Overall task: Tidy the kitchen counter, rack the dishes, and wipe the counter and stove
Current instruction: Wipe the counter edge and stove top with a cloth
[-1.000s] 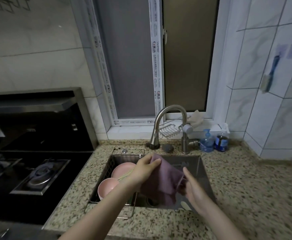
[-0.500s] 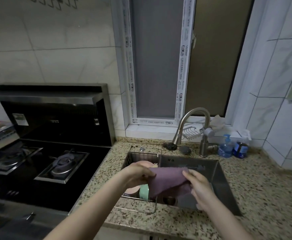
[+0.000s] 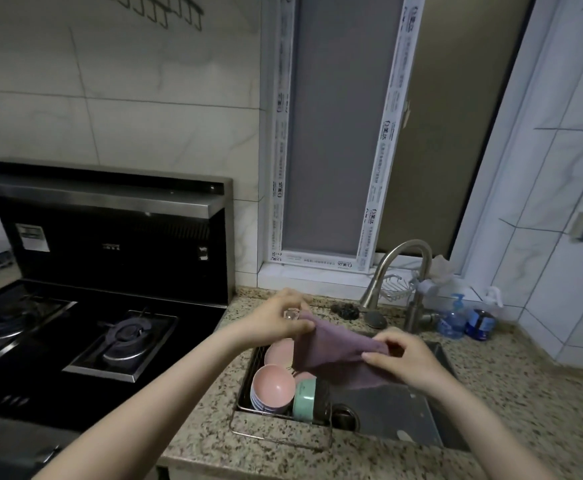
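Currently your left hand (image 3: 276, 318) pinches one end of the purple cloth (image 3: 335, 355), right hand (image 3: 406, 360) grips the other, fingers curled; cloth hangs over the sink (image 3: 421, 420); pink bowls (image 3: 271, 388) and what looks like a green cup (image 3: 304, 398) sit in the wire rack (image 3: 279, 433); stove (image 3: 75, 341) to the left.

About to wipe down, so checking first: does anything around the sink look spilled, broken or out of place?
Nothing stands out. Both hands, left hand and right hand, hold the purple cloth over the sink; bowls sit in the wire rack.
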Available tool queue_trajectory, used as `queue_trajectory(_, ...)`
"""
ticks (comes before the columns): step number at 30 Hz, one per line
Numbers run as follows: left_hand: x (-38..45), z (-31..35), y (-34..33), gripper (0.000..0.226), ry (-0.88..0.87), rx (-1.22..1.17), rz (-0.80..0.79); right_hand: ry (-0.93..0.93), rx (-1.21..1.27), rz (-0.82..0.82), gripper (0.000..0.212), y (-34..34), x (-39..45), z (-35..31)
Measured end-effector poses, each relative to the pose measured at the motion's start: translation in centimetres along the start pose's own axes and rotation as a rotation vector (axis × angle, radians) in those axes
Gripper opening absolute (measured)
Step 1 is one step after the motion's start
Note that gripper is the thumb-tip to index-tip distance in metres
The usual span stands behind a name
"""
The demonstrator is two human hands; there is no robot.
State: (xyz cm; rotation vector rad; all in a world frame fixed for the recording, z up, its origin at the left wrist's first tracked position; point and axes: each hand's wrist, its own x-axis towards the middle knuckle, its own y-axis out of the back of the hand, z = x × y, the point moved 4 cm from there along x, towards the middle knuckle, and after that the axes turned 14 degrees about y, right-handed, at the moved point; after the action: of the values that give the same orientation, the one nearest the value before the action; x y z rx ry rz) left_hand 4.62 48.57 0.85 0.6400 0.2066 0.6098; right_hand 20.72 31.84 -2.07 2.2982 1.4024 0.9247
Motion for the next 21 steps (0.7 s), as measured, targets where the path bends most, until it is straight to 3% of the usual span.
queue_trajectory(3,-0.8,-1.2,0.0,0.006,0.099,-0.588,-0.161,-0.101,0.559,0.200,0.019,-1.2,0.3,-0.3)
queue_trajectory(6,-0.8,-3.5,-1.9,0.008,0.245,-0.809,-0.096,-0.358,1.174,0.315,0.040,-6.6,-0.1,-0.6)
queue_trajectory(9,-0.6,-6.2,-2.6,0.015,0.319,-0.672,0.112,-0.497,1.297,0.394,0.070,-12.5,-0.4,-0.5)
queue_trajectory(13,-1.3,-11.2,-1.4,0.008,0.363,-0.310,0.257,-0.683,1.451,0.504,0.074,-19.0,-0.7,0.3)
queue_trajectory(17,-2.8,-16.1,-0.2,0.014,0.505,-0.460,0.306,-0.759,1.410,0.662,0.055,-21.1,-1.4,1.9)
queue_trajectory(21,-4.4,-22.1,0.3,0.020,0.707,-0.602,0.210,-0.759,1.340,0.850,0.046,-21.3,-2.6,4.3)
